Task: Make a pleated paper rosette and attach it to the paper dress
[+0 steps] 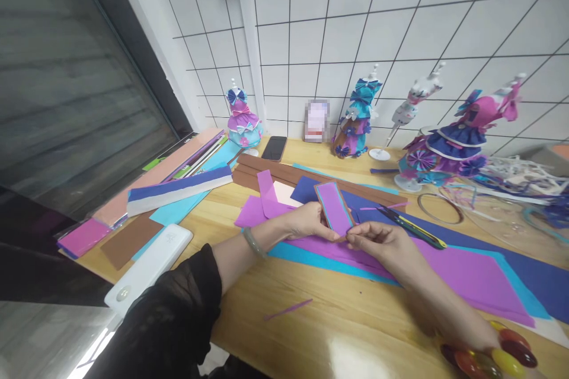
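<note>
A small layered paper rectangle, purple on top with blue and brown edges, is held up between my two hands. My left hand pinches its lower left side, fingers partly behind it. The fingertips of my right hand are closed on its lower right corner. Beneath my hands lie long sheets of purple paper, light blue paper and dark blue paper. Scissors rest on the sheets, right of the held piece.
Small dressed mannequins stand along the wall. A black phone lies near the back. At the left are a white device and a stack of coloured paper. A thin purple strip lies near the front edge.
</note>
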`<state>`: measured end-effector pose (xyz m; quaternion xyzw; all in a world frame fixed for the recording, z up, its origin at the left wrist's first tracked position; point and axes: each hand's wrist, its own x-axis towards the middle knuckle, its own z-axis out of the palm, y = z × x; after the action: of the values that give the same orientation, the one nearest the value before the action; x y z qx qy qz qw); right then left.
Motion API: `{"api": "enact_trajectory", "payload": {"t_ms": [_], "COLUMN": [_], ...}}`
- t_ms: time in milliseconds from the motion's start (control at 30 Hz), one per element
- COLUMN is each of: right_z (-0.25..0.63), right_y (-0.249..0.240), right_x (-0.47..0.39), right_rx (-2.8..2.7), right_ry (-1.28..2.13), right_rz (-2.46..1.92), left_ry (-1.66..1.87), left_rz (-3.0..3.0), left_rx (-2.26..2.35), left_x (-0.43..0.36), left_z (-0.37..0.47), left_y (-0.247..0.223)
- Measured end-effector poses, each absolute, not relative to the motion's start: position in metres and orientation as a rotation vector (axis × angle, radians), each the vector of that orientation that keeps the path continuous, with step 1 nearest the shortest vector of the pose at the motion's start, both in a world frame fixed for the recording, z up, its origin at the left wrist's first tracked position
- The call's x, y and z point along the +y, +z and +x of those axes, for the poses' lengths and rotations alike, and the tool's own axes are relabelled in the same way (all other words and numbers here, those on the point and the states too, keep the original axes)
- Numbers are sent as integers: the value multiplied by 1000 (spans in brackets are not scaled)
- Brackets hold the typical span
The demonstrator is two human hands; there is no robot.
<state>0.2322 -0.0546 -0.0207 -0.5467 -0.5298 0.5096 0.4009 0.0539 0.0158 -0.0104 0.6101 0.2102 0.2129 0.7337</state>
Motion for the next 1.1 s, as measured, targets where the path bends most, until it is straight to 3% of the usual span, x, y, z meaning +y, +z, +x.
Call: {"api": "enact_trajectory", "payload": {"t_ms": [1100], "right_z": [230], "right_y": [-14], "right_x": [-54], "right_rx": [-1185], "right_ry": [1241], "right_rz": [-1292], "left_ry": [462], "left_rz": [1251], "left_rx": [483], "left_x": [16], "left_z": [56], "left_y": [-14]}}
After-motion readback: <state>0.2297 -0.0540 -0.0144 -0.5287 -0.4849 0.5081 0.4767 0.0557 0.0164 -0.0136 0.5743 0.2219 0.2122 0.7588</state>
